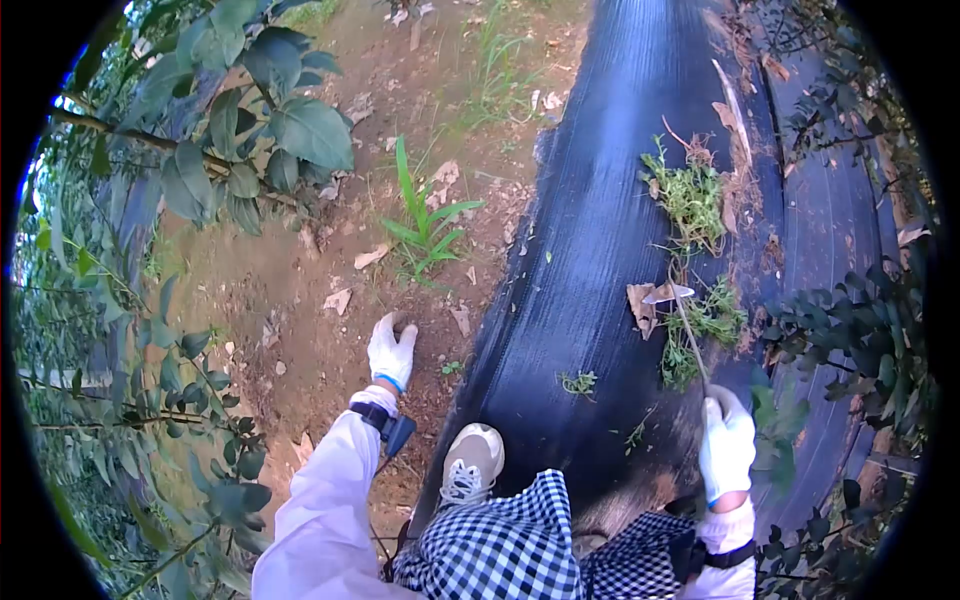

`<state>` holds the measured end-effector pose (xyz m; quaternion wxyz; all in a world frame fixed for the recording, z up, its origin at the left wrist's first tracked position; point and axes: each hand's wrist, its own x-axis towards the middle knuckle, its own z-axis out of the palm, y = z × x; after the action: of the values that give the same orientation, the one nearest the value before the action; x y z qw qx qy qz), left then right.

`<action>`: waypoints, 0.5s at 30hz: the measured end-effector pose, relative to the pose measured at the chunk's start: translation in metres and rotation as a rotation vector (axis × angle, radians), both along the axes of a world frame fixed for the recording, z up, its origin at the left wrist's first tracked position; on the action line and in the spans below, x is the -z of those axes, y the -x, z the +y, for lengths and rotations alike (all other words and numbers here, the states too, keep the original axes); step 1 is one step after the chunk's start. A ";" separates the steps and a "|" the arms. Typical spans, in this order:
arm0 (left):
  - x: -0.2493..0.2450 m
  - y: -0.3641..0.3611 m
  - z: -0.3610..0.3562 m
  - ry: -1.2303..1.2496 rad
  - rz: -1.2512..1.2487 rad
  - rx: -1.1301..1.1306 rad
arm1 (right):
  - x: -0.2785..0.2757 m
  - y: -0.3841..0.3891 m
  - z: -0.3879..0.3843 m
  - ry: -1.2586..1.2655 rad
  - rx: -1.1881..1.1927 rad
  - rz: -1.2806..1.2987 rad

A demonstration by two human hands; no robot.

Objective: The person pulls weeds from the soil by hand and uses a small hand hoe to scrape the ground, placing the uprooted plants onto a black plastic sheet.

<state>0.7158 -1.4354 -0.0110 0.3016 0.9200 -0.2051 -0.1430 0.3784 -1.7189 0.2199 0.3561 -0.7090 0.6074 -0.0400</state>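
Note:
My right hand [727, 447], in a white glove, is closed round the handle of a small hand hoe [690, 335]. Its thin shaft points away from me, and the pale blade [667, 293] lies over a dry leaf and pulled weeds [715, 315] on the black ground sheet [590, 220]. My left hand [392, 348], also gloved, hovers over or rests on the bare soil, fingers slightly bent and apart, holding nothing that I can see. Just beyond it grows a leafy green weed [427, 225]. Some fingertips look soiled.
A larger heap of uprooted weeds [690, 200] lies farther up the sheet. Leafy branches [270, 120] hang in from the left, and shrubs [850, 320] crowd the right. My shoe [472, 465] stands on the sheet's left edge. Dry leaves dot the soil.

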 end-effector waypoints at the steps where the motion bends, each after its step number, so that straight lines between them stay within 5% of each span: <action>1: -0.004 -0.007 0.005 -0.069 0.080 0.080 | 0.005 -0.002 -0.008 0.090 -0.099 0.119; 5: -0.021 0.001 -0.003 -0.193 0.012 0.655 | -0.002 -0.030 -0.027 0.121 -0.180 0.244; 9: -0.010 0.014 -0.014 -0.207 -0.049 0.914 | -0.018 -0.064 -0.034 0.201 -0.250 0.330; 14: 0.025 0.022 -0.016 -0.124 -0.150 0.894 | -0.021 -0.081 -0.041 0.252 -0.315 0.407; 15: 0.025 0.017 -0.016 -0.102 -0.103 0.751 | -0.021 -0.080 -0.043 0.269 -0.323 0.408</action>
<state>0.6992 -1.4511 -0.0358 0.1714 0.8007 -0.5354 -0.2070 0.4588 -1.7621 0.2408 0.1312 -0.8307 0.5350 0.0806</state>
